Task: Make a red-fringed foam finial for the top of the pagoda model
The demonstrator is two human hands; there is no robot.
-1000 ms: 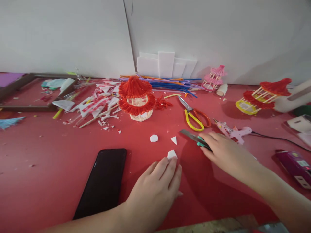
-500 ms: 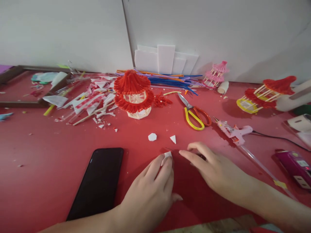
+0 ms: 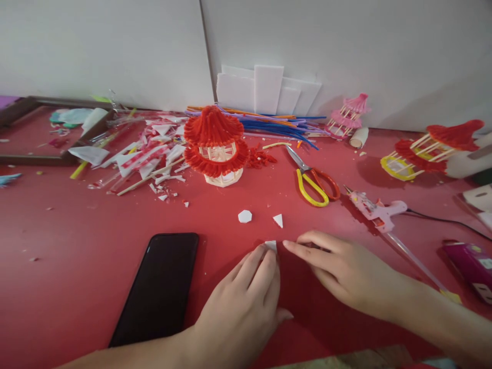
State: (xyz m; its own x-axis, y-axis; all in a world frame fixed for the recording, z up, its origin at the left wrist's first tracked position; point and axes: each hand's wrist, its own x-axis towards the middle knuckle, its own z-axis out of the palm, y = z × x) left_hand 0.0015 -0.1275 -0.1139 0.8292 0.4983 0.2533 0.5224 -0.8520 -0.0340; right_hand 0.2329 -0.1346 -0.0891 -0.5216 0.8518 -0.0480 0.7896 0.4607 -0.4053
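Low over the red tabletop (image 3: 96, 261), near its front edge, we have both hands close together, palms down. Our left hand (image 3: 240, 300) comes up from the bottom left, the forearm slanting past the lower end of a black phone (image 3: 157, 289). Its fingers are bent and drawn narrowly together, holding a small white piece (image 3: 271, 245) down on the table; only the far edge of that piece shows beyond the fingertips. The thumb juts out to the right from under the hand.

Our right hand (image 3: 346, 269) reaches in from the right, forearm slanting up from the lower right corner and wrist nearly straight. One finger stretches leftward, its tip just beside the white piece, while another arches on the far side of it. Something dark shows between the fingers, but we cannot tell what it is or whether the hand grips it.

Just beyond our fingers we see a white octagon (image 3: 245, 216) and a white triangle (image 3: 279, 220) lying apart. Farther off stand a red-roofed model (image 3: 214, 129), then yellow-and-orange scissors (image 3: 312, 188) and a pink glue gun (image 3: 378, 210) to its right.
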